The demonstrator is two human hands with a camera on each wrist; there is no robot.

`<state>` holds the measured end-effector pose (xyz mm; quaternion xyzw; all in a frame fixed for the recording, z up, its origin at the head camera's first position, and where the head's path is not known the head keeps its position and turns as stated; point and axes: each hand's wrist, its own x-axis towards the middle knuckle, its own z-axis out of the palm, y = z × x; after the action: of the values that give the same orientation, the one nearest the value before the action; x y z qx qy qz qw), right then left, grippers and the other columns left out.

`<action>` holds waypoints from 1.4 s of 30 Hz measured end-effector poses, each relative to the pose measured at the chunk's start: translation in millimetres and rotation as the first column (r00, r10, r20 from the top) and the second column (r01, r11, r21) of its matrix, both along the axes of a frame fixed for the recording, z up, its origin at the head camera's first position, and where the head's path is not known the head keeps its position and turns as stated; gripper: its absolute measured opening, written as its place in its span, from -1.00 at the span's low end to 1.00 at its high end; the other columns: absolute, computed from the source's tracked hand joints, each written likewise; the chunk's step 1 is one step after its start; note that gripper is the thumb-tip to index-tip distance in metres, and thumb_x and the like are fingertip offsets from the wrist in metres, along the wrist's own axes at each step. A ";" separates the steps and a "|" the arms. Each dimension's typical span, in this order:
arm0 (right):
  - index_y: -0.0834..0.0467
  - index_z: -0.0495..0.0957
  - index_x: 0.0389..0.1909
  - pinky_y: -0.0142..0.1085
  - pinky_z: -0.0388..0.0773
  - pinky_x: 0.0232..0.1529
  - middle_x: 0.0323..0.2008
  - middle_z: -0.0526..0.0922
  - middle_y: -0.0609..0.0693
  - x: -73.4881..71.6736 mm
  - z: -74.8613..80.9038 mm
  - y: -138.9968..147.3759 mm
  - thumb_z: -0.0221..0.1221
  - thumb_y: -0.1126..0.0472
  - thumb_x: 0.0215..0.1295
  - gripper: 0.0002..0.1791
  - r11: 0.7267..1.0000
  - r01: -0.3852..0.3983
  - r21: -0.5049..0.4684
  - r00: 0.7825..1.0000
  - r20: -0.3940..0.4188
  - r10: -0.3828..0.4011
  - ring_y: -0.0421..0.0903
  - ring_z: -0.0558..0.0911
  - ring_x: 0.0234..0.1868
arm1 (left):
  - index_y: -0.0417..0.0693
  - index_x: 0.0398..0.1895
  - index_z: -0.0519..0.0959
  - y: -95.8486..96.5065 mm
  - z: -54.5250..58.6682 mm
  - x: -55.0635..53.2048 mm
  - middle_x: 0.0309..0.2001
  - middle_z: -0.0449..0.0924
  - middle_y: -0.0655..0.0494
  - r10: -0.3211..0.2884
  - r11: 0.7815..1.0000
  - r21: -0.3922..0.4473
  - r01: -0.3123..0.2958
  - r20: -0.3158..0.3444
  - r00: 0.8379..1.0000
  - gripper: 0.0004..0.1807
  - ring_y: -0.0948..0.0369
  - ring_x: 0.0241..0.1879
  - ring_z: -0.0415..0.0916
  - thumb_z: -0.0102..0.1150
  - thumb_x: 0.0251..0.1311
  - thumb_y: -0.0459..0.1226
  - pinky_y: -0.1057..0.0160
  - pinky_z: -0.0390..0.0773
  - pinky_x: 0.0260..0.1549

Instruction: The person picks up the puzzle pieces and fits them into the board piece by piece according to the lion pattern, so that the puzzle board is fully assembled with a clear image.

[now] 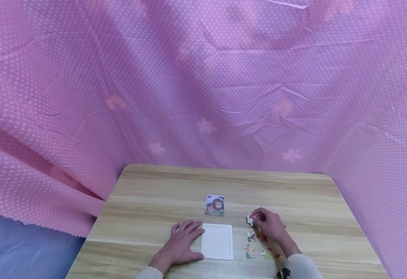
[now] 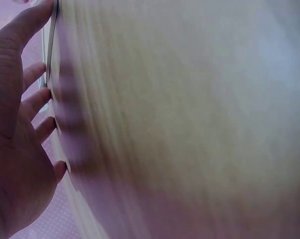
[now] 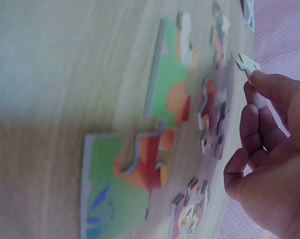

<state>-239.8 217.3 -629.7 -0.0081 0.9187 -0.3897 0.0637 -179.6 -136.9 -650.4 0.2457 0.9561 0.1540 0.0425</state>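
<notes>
With thumb and fingertips my right hand [image 1: 270, 225] pinches a jigsaw puzzle piece [image 1: 250, 219], held just above the table. In the right wrist view the same puzzle piece [image 3: 247, 64] shows its pale face and cut edge. My left hand [image 1: 184, 244] lies spread on the table, its thumb and fingertips touching the left edge of a white square puzzle tray [image 1: 217, 242]. Below the right hand lie several loose pieces, among them a green corner piece [image 3: 102, 184] and a green and orange piece [image 3: 165, 74].
A square picture card with a lion [image 1: 215, 205] lies behind the tray. The wooden table [image 1: 154, 186] has rounded far corners, and a pink dotted curtain [image 1: 203, 97] hangs around it. A dark watch or band [image 1: 283, 273] sits at the right wrist.
</notes>
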 end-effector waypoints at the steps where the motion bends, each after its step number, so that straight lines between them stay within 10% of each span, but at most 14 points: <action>1: -0.05 0.60 -0.24 -0.41 0.47 -0.43 -0.41 0.62 -0.15 1.2 0.5 -1.0 0.29 0.28 0.15 -0.80 1.000 0.004 -0.017 1.000 0.000 -0.004 -0.20 0.52 -0.40 | 0.33 0.33 0.37 0.3 0.1 1.0 0.48 0.18 0.23 0.003 1.000 0.002 -0.003 0.004 1.000 -0.10 0.02 0.44 0.11 0.18 -0.16 0.40 -0.31 0.10 0.26; 33: 0.06 0.63 -0.26 -0.44 0.52 -0.44 -0.46 0.63 -0.08 40.7 9.6 -41.6 0.26 0.39 0.08 -0.79 0.976 -0.077 -0.204 0.996 -0.058 0.066 -0.23 0.53 -0.44 | 0.30 0.28 0.41 15.6 1.7 40.1 0.48 0.16 0.27 0.013 1.000 0.019 -0.012 -0.034 0.999 -0.23 0.05 0.43 0.14 0.14 -0.04 0.32 -0.28 0.11 0.27; 42: 0.04 0.62 -0.25 -0.45 0.48 -0.44 -0.45 0.61 -0.09 38.6 9.1 -61.3 0.27 0.35 0.11 -0.80 0.976 -0.084 -0.202 0.996 -0.055 0.074 -0.24 0.51 -0.44 | 0.32 0.27 0.42 15.7 1.7 35.5 0.47 0.17 0.29 0.012 1.000 0.002 -0.012 -0.060 0.998 -0.24 0.07 0.41 0.16 0.13 -0.03 0.33 -0.28 0.14 0.26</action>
<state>-201.1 156.0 -620.6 -0.0602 0.8739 -0.4790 0.0564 -144.1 -121.1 -648.7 0.2445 0.9583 0.1474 0.0127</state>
